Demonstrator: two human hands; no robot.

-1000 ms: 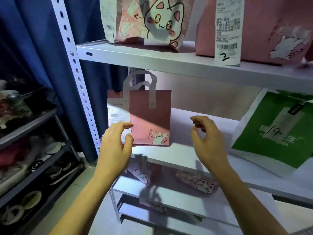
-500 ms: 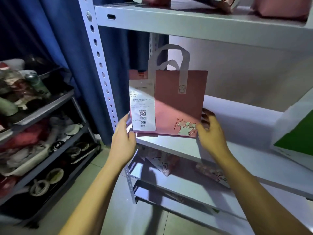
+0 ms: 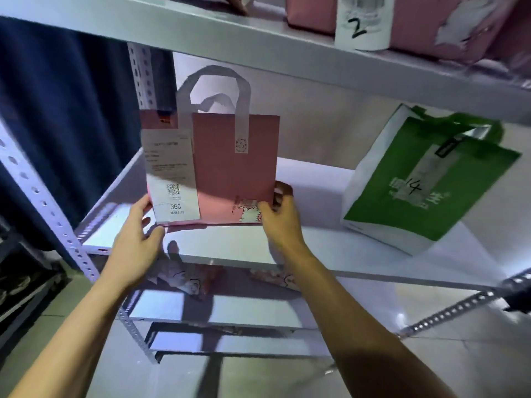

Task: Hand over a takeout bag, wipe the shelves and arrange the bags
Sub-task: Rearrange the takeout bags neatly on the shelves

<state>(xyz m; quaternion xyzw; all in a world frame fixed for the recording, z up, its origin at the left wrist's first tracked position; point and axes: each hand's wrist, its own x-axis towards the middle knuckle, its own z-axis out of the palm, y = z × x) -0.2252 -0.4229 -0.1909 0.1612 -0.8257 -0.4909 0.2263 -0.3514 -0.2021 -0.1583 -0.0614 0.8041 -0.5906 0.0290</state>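
Note:
A small pink takeout bag [image 3: 230, 170] with white handles stands upright on the middle shelf [image 3: 316, 242] of a white metal rack. A white receipt marked 366 [image 3: 172, 182] hangs on its left front. My left hand [image 3: 138, 239] cups the bag's lower left corner. My right hand [image 3: 278, 216] grips its lower right corner, fingers wrapped behind the edge. To the right on the same shelf leans a green and white bag marked 14 [image 3: 425, 179].
The upper shelf [image 3: 258, 35] holds pink bags, one with a receipt marked 2 [image 3: 359, 27]. More pink bags [image 3: 189, 280] lie on the lower shelf. A dark blue curtain [image 3: 66, 116] hangs at left, beside a dark rack [image 3: 17, 282].
Both hands went from hovering apart before the shelf to closing on the pink bag's lower corners. The view moved nearer and to the right, bringing the green bag in.

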